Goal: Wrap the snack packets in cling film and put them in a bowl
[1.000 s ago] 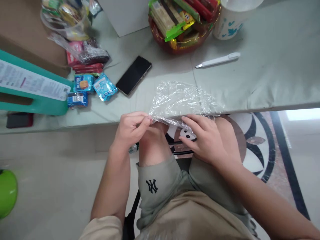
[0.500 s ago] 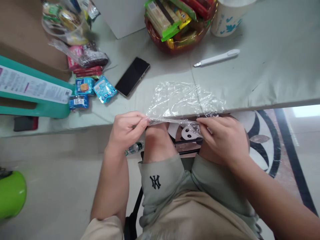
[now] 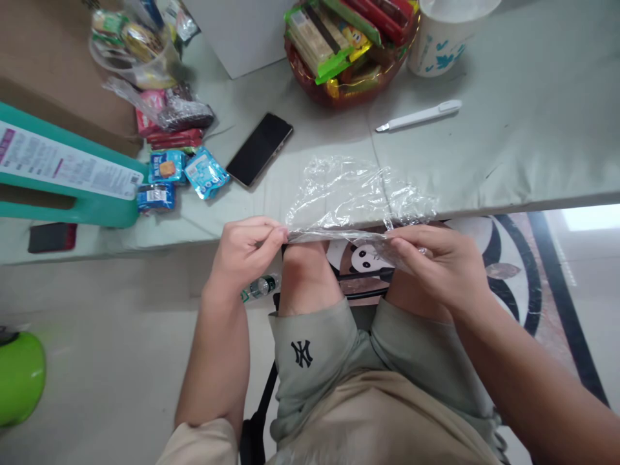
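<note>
My left hand (image 3: 249, 253) and right hand (image 3: 438, 263) pinch plastic (image 3: 339, 194) by near edge; phone (image 3: 260, 150) left of plastic, cutter (image 3: 421, 117) beyond.

Upper centre: I log a red bowl (image 3: 314, 90) of wrapped snacks (image 3: 322, 39); right beside it, a blue-printed white cup (image 3: 445, 45). Below them on the worktop (image 3: 533, 135), a white cutter (image 3: 419, 117). Left of centre I see a dark-screened phone (image 3: 260, 150) near blue packets (image 3: 206, 173). Lower left, floor (image 3: 130, 349): bright green rounded object (image 3: 22, 381), cropped by the frame edge.
</note>
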Demonstrator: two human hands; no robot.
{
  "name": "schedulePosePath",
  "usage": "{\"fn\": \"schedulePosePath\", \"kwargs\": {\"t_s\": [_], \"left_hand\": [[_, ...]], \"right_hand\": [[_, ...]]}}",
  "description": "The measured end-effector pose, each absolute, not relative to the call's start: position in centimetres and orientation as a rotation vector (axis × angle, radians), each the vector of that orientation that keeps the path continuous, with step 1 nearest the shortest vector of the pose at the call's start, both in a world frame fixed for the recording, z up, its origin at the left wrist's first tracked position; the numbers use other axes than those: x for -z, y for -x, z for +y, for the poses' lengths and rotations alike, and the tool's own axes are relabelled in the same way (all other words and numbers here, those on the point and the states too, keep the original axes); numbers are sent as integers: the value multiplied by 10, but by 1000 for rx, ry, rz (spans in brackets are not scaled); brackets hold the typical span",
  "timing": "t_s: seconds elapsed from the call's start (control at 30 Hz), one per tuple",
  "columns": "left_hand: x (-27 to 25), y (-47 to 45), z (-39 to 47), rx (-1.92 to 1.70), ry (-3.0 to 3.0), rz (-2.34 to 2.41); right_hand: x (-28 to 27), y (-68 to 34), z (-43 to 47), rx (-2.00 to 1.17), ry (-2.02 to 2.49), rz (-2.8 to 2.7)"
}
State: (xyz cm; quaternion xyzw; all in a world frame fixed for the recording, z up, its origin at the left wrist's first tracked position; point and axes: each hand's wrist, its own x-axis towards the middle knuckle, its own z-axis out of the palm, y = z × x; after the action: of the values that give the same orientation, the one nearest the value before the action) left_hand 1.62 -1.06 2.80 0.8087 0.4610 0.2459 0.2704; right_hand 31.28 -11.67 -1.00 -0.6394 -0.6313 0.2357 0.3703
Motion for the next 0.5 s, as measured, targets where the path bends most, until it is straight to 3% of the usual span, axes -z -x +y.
{"fn": "schedulePosePath", "kwargs": {"t_s": [0.5], "left_hand": [[-27,-8,-6,-516,-2122,1269]], "right_hand": [[7,-312,-120,-774,1683,-1487]]}}
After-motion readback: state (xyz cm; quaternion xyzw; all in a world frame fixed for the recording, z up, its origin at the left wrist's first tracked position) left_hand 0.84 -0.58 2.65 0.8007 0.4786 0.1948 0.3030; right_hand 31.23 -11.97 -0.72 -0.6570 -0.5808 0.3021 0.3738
